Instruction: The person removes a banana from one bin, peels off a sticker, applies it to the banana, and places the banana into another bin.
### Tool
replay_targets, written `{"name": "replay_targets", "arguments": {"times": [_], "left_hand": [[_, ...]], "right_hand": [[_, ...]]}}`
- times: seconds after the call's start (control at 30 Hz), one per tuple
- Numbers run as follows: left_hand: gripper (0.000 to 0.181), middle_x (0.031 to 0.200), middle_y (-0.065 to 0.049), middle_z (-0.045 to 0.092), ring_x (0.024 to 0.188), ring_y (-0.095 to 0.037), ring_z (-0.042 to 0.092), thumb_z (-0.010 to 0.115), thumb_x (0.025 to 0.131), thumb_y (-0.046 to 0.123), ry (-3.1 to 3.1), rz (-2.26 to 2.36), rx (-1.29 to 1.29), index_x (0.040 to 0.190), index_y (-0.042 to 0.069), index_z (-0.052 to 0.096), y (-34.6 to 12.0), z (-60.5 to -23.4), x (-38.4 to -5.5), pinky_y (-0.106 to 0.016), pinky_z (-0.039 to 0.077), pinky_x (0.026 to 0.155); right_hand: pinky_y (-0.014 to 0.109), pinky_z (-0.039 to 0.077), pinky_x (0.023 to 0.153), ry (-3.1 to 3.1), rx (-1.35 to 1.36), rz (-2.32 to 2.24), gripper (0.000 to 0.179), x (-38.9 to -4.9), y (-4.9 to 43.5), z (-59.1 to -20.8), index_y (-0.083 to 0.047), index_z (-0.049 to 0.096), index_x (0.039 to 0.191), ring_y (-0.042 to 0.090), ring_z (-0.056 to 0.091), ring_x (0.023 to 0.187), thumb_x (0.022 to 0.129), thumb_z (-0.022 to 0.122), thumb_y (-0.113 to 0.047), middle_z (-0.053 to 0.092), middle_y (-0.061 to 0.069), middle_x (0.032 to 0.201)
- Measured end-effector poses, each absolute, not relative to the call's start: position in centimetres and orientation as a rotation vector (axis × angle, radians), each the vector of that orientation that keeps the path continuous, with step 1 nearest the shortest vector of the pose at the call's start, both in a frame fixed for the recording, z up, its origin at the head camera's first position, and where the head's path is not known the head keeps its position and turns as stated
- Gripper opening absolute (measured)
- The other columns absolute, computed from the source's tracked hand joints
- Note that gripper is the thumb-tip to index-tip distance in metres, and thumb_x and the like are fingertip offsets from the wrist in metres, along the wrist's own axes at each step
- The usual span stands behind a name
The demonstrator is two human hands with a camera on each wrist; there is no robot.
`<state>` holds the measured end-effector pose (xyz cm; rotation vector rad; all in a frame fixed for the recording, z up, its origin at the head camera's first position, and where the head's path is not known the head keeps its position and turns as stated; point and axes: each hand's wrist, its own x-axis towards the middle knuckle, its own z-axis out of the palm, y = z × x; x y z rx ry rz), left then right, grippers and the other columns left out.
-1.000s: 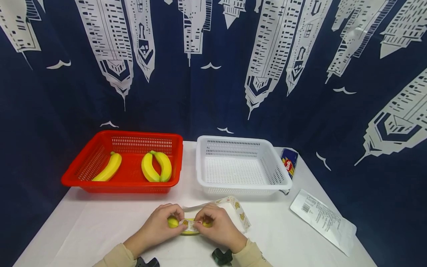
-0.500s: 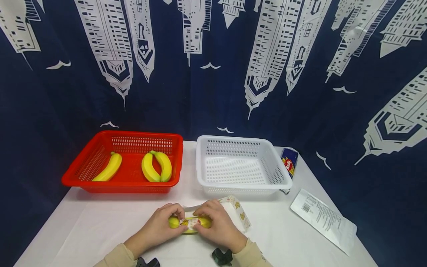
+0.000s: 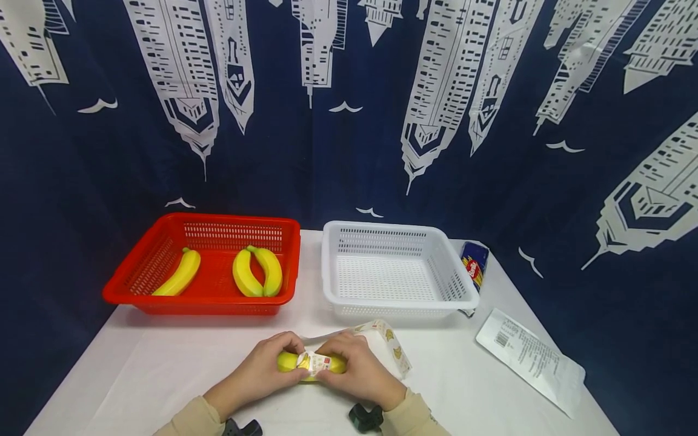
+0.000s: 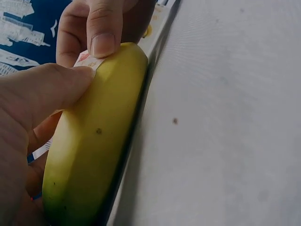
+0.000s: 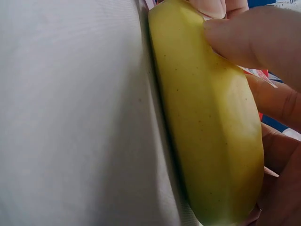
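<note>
A yellow banana (image 3: 287, 362) lies crosswise on the white table in the head view, a small printed label (image 3: 314, 363) across its middle. My left hand (image 3: 271, 366) grips its left part with thumb and fingers. On its right part, my right hand (image 3: 357, 368) grips likewise, both thumbs on the near side. Close up in the left wrist view, the left thumb (image 4: 56, 87) presses at the label's edge (image 4: 87, 60) on the banana (image 4: 96, 136). The right wrist view has the right thumb (image 5: 256, 42) along the banana (image 5: 211, 113), fingers behind it.
Behind the hands lies a sheet of banana-print labels (image 3: 378, 345). A red basket (image 3: 202, 306) with 3 bananas (image 3: 181, 274) stands back left. Beside it is a white basket (image 3: 400, 307). A blue packet (image 3: 473, 264) and a silver pouch (image 3: 530, 358) lie at the right.
The label was bunched between both hands' fingertips; now it lies flatter over the banana with more of its print showing. The fingertips have spread slightly apart onto the banana.
</note>
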<state>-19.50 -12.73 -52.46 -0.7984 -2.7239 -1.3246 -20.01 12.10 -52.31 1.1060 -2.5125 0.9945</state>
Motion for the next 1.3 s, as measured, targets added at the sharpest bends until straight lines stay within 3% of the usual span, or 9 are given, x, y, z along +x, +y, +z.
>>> {"name": "replay_targets", "arguments": {"times": [0.2,0.53,0.83,1.3], "left_hand": [[0.033,0.096,0.020,0.064,0.093,-0.002,0.058,0.087,0.082,0.034,-2.740,-1.359,-0.752,0.098,0.030,0.059,-12.79,-52.46,-19.43,-0.028,0.049,0.088],[0.018,0.098,0.018,0.064,0.099,-0.006,0.058,0.076,0.094,0.033,-2.761,-1.499,-0.684,0.100,0.029,0.059,-12.76,-52.57,-19.37,-0.029,0.046,0.092],[0.013,0.098,0.018,0.065,0.102,-0.007,0.058,0.072,0.097,0.030,-2.764,-1.534,-0.655,0.100,0.028,0.059,-12.52,-52.39,-19.29,-0.031,0.046,0.096],[0.013,0.098,0.017,0.065,0.102,-0.006,0.060,0.072,0.097,0.026,-2.746,-1.517,-0.630,0.099,0.025,0.059,-12.10,-52.20,-19.21,-0.032,0.048,0.097]], "right_hand": [[0.031,0.043,0.092,-2.563,1.069,1.058,0.026,-20.01,12.16,-52.22,-0.027,0.071,0.103,0.001,0.060,0.100,0.081,0.086,-0.028,0.069,-0.019,0.104],[0.032,0.045,0.096,-2.594,1.004,1.213,0.024,-19.82,11.92,-51.99,-0.028,0.058,0.082,0.003,0.063,0.101,0.087,0.081,-0.024,0.071,-0.016,0.104],[0.024,0.053,0.084,-2.523,0.983,1.290,0.023,-19.88,11.63,-52.04,-0.023,0.059,0.079,0.003,0.066,0.092,0.088,0.078,-0.015,0.073,-0.011,0.096],[0.021,0.053,0.077,-2.577,0.846,1.277,0.025,-19.96,11.41,-51.81,-0.023,0.058,0.078,0.003,0.067,0.089,0.088,0.078,-0.013,0.077,-0.004,0.094]]}}
